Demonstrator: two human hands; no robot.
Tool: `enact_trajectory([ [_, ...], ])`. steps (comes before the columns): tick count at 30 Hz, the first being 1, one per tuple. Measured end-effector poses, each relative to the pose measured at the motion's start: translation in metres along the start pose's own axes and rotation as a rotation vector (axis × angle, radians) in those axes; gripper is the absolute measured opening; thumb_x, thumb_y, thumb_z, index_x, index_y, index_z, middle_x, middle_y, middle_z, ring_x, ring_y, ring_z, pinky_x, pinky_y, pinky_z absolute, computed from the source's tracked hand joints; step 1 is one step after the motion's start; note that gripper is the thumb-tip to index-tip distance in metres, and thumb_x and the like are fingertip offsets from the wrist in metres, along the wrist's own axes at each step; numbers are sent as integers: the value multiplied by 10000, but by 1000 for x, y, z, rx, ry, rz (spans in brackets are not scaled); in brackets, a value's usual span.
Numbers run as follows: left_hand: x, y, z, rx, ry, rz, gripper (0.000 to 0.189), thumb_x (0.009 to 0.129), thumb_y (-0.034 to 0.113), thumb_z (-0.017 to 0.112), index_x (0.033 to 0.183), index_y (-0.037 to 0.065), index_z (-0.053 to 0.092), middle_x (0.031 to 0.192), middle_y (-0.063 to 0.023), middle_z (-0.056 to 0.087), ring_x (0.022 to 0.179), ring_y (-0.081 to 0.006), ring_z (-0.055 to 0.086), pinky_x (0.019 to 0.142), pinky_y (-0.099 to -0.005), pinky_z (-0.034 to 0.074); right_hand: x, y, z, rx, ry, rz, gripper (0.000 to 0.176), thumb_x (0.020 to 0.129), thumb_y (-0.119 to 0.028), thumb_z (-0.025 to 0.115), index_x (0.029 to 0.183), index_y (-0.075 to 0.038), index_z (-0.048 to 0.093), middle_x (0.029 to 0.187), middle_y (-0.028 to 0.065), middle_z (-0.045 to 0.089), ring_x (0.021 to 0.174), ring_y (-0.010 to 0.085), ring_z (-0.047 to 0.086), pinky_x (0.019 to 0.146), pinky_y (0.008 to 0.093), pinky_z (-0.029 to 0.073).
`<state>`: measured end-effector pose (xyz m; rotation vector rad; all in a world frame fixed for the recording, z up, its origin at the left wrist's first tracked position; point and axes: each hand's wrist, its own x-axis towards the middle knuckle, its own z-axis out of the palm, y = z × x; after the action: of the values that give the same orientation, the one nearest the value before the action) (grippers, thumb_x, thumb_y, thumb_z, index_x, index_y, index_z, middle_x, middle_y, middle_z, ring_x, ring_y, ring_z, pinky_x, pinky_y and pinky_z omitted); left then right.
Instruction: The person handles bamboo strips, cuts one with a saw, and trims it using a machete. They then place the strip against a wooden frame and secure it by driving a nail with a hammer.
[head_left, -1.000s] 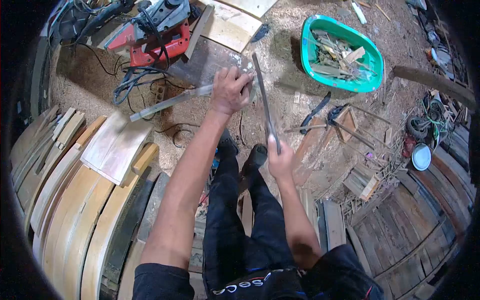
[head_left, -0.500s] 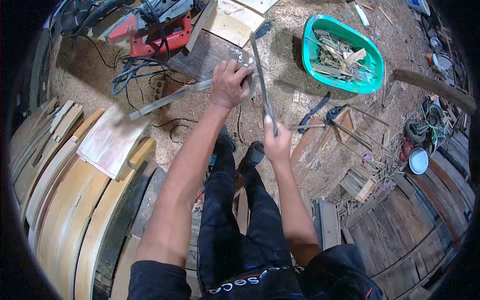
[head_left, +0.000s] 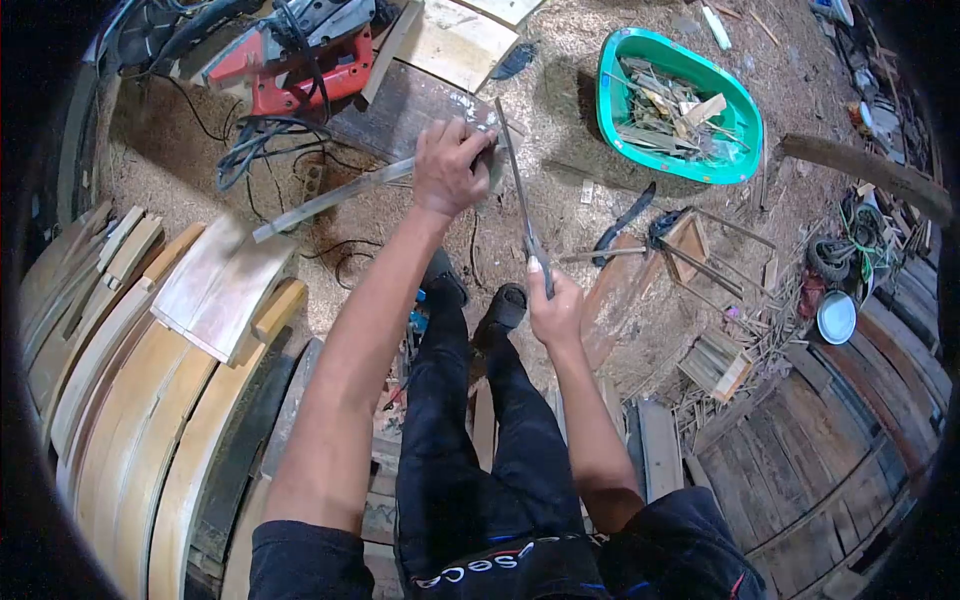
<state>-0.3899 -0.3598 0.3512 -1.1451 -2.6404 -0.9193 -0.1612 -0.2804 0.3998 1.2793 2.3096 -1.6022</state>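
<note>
My left hand (head_left: 450, 168) is closed over a long pale wooden strip (head_left: 335, 205), near its right end, against the edge of a dark worn board (head_left: 395, 110). The strip's other end juts out to the lower left. Gripped in my right hand (head_left: 556, 308) is a handsaw (head_left: 519, 185), seen almost edge-on, its narrow blade pointing away from me and its grey handle in my fist. The blade passes just right of my left fingers, at the strip's end, which my fingers partly hide.
A green tub (head_left: 612, 125) of wood scraps stands at upper right. At upper left lies a red power saw (head_left: 315, 85) with tangled cords (head_left: 250, 150). Curved planks (head_left: 140, 430) are stacked at left. A small wooden frame (head_left: 690, 250) and offcuts lie at right.
My right hand and the handsaw have moved slightly down, drawing the blade back toward me. My left hand stays on the strip; the whole view has shifted a little.
</note>
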Motion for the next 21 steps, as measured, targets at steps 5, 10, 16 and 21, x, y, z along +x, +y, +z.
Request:
enact_trajectory([
  [5,-1,-1,1,12,3,-14,115,836,244,710,915,161,701,834,-51,527,813,-265,522,719,-400,414,20,25,-25,1158,-403,463,397,1019,-336,561,701,-99,546,533,-30,449,529,91,459,504,267,380],
  [10,-1,0,2,34,8,-33,121,805,257,713,878,164,689,837,-47,515,825,-257,521,732,-407,421,6,28,-33,451,-199,158,419,1028,-336,550,688,-92,552,597,-61,495,549,47,449,510,238,359],
  [16,0,2,-3,34,-29,-43,202,742,149,712,943,164,718,846,-48,527,819,-271,519,730,-403,419,6,-2,-20,246,-32,30,439,1008,-330,584,671,-50,540,617,-65,431,588,41,379,506,263,311],
  [21,0,1,-3,13,-8,-37,245,703,130,690,944,165,714,855,-51,520,822,-274,517,732,-406,422,18,-6,-9,275,-47,80,447,1004,-327,588,665,-43,526,604,-67,413,593,51,376,507,280,311],
])
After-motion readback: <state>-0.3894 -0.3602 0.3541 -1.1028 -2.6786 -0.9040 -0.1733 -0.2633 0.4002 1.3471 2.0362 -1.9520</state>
